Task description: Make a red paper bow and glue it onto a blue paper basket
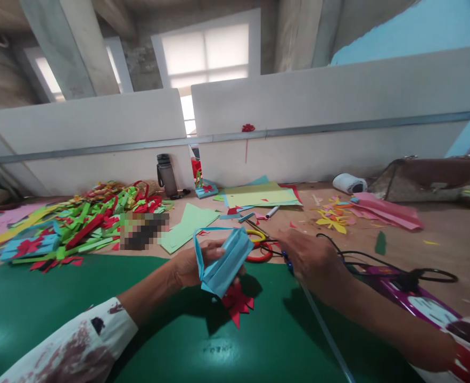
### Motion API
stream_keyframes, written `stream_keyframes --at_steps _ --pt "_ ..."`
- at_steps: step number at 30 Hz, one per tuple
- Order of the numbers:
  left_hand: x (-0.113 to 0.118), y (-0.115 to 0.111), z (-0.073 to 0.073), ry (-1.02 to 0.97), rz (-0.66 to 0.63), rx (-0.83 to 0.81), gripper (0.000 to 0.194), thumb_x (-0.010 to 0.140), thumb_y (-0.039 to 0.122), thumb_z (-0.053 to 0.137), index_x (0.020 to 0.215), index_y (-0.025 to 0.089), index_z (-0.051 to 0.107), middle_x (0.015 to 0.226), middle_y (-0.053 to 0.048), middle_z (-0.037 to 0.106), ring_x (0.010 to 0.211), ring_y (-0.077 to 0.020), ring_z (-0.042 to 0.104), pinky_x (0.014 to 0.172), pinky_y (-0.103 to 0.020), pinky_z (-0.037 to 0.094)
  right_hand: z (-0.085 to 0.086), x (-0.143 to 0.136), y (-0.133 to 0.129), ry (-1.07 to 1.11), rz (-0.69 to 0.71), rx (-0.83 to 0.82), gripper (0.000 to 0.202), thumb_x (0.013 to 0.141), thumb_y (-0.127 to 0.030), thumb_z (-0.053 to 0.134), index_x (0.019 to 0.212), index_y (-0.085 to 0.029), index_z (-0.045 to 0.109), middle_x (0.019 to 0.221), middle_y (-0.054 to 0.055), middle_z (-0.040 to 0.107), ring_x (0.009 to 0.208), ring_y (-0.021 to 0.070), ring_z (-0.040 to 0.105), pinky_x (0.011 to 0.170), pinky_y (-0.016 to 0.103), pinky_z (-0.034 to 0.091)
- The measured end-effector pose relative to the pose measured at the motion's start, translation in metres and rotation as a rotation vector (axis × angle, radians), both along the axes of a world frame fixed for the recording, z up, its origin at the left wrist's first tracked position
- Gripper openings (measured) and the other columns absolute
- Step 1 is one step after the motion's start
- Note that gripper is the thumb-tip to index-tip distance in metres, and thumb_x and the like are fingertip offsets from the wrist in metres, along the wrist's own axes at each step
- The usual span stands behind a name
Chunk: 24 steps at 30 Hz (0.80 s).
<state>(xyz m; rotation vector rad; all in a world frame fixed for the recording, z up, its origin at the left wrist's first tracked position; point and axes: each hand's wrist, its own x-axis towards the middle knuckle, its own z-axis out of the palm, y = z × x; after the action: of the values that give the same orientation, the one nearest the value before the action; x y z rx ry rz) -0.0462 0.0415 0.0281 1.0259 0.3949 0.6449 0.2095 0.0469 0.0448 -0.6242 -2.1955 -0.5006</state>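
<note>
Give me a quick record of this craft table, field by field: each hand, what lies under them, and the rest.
left hand: holds a folded light-blue paper piece
right hand: grips a thin clear stick beside red-and-yellow scissors
under hands: red paper flower on green mat
left side: pile of green and red paper strips
back: dark water bottle

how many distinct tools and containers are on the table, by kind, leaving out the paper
Water bottle: 1
Scissors: 1, red and yellow handles, just beyond the right hand
Marker pen: 1
White roll: 1
Brown bag: 1
Total: 5
The left hand holds a folded blue paper piece, not counted.
</note>
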Motion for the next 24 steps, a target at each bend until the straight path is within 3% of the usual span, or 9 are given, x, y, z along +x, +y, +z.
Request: stream_keyframes --at_steps 3,6,12,15,18,24 --pt "-0.004 0.003 -0.009 -0.054 -0.013 -0.039 0.055 0.080 0.036 0.063 0.126 0.010 0.049 0.101 -0.018 0.066 0.082 -0.0256 0.067 0.067 -0.034 0.053 -0.010 0.015 0.001 -0.128 -0.271 -0.061 0.029 0.085 -0.004 0.039 0.105 -0.013 0.058 0.091 0.010 0.066 0.080 0.0214 0.063 0.064 0.031 0.048" --pt "-0.005 0.010 -0.021 -0.075 -0.053 -0.084 0.051 0.082 0.038 0.059 0.124 0.009 0.051 0.101 -0.019 0.066 0.083 -0.0250 0.067 0.065 -0.034 0.054 -0.017 0.024 0.001 -0.227 -0.418 -0.082 0.022 0.086 -0.012 0.046 0.102 -0.015 0.060 0.093 0.010 0.067 0.078 0.0222 0.064 0.061 0.031 0.047" --pt "-0.006 0.022 -0.034 -0.103 -0.155 -0.152 0.050 0.082 0.038 0.058 0.123 0.009 0.052 0.099 -0.019 0.066 0.081 -0.0252 0.068 0.058 -0.031 0.055 -0.005 0.033 0.002 -0.328 -0.678 -0.250 0.017 0.084 -0.021 0.055 0.099 -0.018 0.063 0.095 0.010 0.067 0.083 0.0259 0.065 0.064 0.033 0.048" --pt "-0.009 0.028 -0.034 -0.117 -0.233 -0.141 0.050 0.081 0.035 0.060 0.122 0.008 0.052 0.099 -0.020 0.066 0.079 -0.0263 0.068 0.055 -0.029 0.055 0.006 0.033 0.002 -0.339 -0.764 -0.362 0.021 0.089 -0.024 0.050 0.105 -0.018 0.062 0.105 0.011 0.066 0.093 0.0263 0.063 0.070 0.034 0.048" --pt "-0.012 0.033 -0.034 -0.094 -0.318 -0.134 0.052 0.077 0.038 0.064 0.115 0.004 0.056 0.096 -0.020 0.065 0.077 -0.0260 0.067 0.055 -0.030 0.054 0.014 0.030 0.000 -0.413 -0.813 -0.482 0.022 0.091 -0.027 0.049 0.105 -0.019 0.063 0.101 0.011 0.067 0.090 0.0258 0.064 0.070 0.034 0.048" --pt "-0.010 0.031 -0.033 -0.099 -0.261 -0.076 0.049 0.077 0.040 0.064 0.109 0.004 0.059 0.094 -0.019 0.065 0.072 -0.0225 0.067 0.057 -0.029 0.054 0.014 0.036 0.001 -0.518 -0.802 -0.614 0.027 0.086 -0.029 0.055 0.111 -0.019 0.060 0.101 0.010 0.066 0.093 0.0288 0.064 0.068 0.036 0.048"
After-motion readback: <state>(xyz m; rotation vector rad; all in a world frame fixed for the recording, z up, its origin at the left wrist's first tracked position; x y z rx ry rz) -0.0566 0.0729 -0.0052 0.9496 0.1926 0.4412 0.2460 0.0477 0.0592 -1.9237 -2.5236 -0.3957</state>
